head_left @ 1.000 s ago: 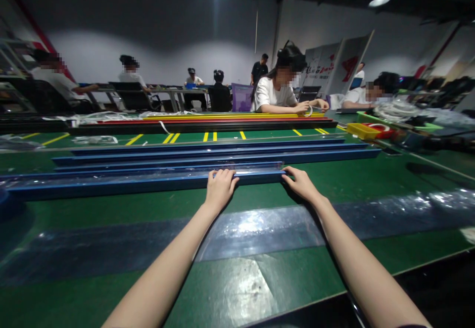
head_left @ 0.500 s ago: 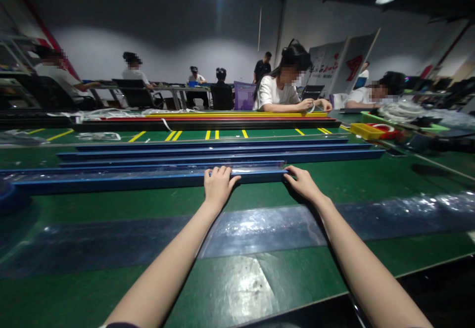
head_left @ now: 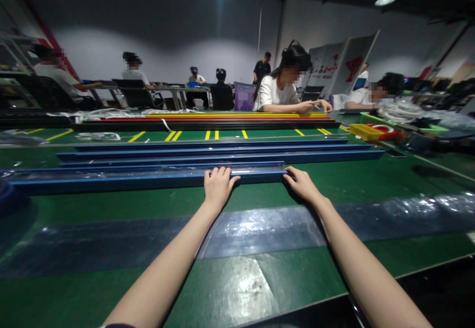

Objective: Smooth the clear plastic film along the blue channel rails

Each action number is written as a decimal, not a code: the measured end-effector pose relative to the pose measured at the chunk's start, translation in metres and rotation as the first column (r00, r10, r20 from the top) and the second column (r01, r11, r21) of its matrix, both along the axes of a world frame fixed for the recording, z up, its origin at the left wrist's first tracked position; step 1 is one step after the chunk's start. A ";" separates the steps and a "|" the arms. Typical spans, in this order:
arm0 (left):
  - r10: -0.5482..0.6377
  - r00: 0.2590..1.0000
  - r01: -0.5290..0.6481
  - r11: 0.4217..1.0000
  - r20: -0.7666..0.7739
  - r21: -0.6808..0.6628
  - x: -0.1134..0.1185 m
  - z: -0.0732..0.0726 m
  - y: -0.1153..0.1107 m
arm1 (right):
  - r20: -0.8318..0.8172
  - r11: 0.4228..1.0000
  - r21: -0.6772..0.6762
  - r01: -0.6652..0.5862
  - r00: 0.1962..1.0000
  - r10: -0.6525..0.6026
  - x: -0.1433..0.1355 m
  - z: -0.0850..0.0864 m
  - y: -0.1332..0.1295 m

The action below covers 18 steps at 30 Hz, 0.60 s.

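The long blue open channel (head_left: 111, 184) is lying across the shiny green tabletop (head_left: 148, 288); the left hand (head_left: 218, 185) is clasping its near wall, the right hand (head_left: 301, 182) pinching its right end

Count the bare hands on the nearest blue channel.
2: left hand, fingers over the near wall of the blue channel; right hand, at its right end. No other hand shows on it.
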<state>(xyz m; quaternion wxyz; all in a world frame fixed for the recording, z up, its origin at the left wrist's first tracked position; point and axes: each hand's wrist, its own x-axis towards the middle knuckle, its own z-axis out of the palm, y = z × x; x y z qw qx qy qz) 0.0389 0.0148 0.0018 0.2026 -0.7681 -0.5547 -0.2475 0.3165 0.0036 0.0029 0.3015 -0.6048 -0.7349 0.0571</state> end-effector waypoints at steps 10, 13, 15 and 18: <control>0.003 1.000 -0.003 1.000 -0.007 0.005 0.000 -0.001 0.001 | -0.001 1.000 0.004 0.006 1.000 -0.006 0.000 0.000 0.000; 0.004 1.000 -0.004 1.000 -0.014 0.010 -0.001 -0.001 0.002 | 0.000 1.000 0.004 0.009 1.000 -0.009 0.000 0.000 -0.001; 0.006 1.000 -0.006 1.000 -0.016 0.015 -0.001 -0.002 0.002 | 0.001 1.000 0.002 0.011 1.000 -0.011 0.000 0.000 -0.001; 0.006 1.000 -0.006 1.000 -0.020 0.016 -0.001 -0.002 0.003 | -0.001 1.000 0.004 0.011 1.000 -0.011 -0.001 0.000 0.000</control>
